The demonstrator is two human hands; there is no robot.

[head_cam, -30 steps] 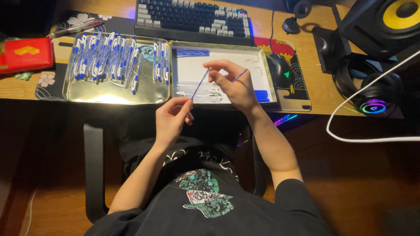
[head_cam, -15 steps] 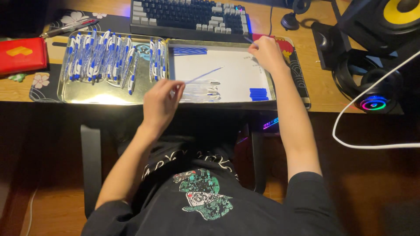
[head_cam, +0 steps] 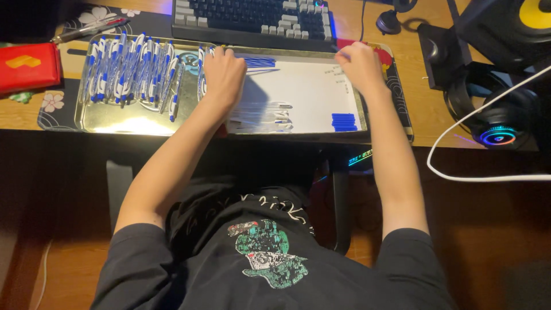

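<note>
My left hand lies knuckles up at the far left corner of the white-lined tray, fingers curled down beside a row of thin blue refills; its fingertips are hidden. My right hand rests at the tray's far right corner, fingertips down on some tiny dark parts. White pen barrels lie near the tray's front edge, and a stack of blue caps sits at its front right. To the left, a metal tray holds several blue-and-white pens.
A keyboard runs behind the trays. A red box and a red pen lie at the far left. Headphones with a glowing ring, a speaker and a white cable occupy the right.
Both hands came apart and reached to the tray's far corners. The left hand carried its thin pen part up and away to the refill row; the right went far right.
</note>
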